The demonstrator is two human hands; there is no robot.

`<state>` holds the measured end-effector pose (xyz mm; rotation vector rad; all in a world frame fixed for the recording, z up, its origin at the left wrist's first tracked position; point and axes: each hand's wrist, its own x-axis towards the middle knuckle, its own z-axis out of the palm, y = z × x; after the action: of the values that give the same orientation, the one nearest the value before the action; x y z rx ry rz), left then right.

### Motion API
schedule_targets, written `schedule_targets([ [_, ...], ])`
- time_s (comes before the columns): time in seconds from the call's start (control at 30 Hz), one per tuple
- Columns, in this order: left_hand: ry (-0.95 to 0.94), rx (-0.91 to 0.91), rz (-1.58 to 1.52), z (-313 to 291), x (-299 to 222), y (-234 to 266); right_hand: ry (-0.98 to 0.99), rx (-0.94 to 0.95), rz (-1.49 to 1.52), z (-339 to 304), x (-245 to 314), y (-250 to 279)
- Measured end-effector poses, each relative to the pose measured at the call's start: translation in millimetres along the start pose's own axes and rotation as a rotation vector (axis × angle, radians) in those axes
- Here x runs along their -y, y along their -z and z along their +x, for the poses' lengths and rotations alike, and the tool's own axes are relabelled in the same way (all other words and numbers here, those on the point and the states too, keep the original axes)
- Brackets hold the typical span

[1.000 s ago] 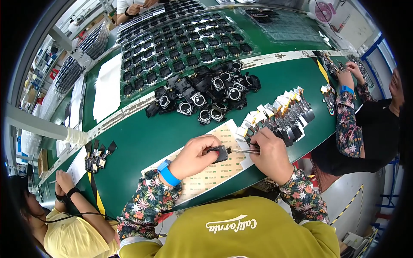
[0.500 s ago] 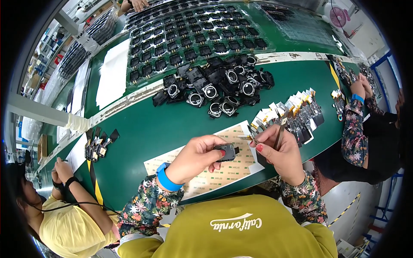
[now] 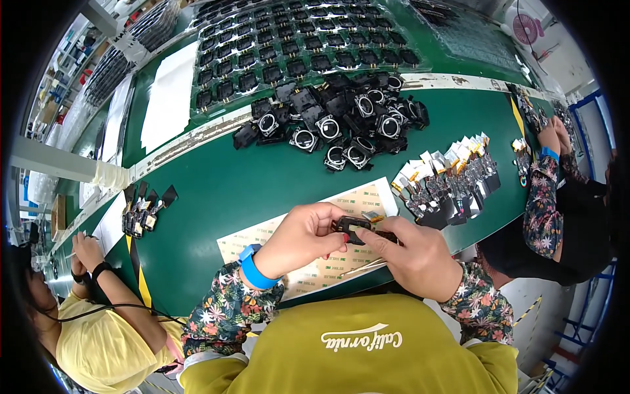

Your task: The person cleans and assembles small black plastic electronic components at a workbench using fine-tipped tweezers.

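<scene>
My left hand (image 3: 307, 235) is closed round a small black plastic housing (image 3: 342, 224), holding it above the patterned adhesive sheet (image 3: 308, 279). My right hand (image 3: 420, 256) meets it from the right, its finger pressed against a pale part inside the housing. At the housing's far right edge sticks out a small silvery piece with yellow tape (image 3: 373, 216), part of a small electronic assembly. Thin metal tweezers (image 3: 351, 268) jut leftward from under my right hand, which keeps hold of them; their grip is partly hidden by the palm.
Black housings with round rings (image 3: 328, 125) lie heaped beyond my hands. Several flex-cable assemblies (image 3: 453, 177) are lined up at right. Clear trays of black parts (image 3: 295, 49) stand behind a white ledge (image 3: 197, 141). Co-workers sit at left and right; small parts (image 3: 141, 213) lie near the left one.
My right hand has come left and down onto the housing, bringing the small assembly against it. The tweezers have swung from upright to nearly flat. My left hand still holds the housing, now turned.
</scene>
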<state>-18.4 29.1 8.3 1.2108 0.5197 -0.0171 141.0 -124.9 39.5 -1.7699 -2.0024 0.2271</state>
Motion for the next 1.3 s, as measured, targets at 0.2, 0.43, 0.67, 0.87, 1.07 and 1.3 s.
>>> schedule_targets([
  [0.2,0.009,-0.023,0.005,-1.1,-1.6,-2.8,0.023,0.081,-0.099,-0.8,1.6,-0.1],
  [0.43,-0.022,-0.05,0.021,-2.8,-1.9,-5.2,0.01,0.138,-0.116,-1.2,3.6,0.8],
  [0.67,-0.085,-0.121,-0.018,-0.5,6.6,-11.2,0.039,0.122,-0.099,-0.9,4.5,-0.5],
  [0.87,-0.074,-0.151,0.01,3.7,11.1,-10.0,0.038,0.108,-0.1,-1.8,4.4,-3.4],
  [1.07,-0.033,-0.145,-0.01,1.9,5.4,-13.1,0.055,0.047,-0.073,-5.5,2.3,-7.2],
  [1.3,-0.101,-0.126,-0.05,5.5,13.1,-13.3,-0.016,-0.022,0.134,-5.4,5.0,-6.0],
])
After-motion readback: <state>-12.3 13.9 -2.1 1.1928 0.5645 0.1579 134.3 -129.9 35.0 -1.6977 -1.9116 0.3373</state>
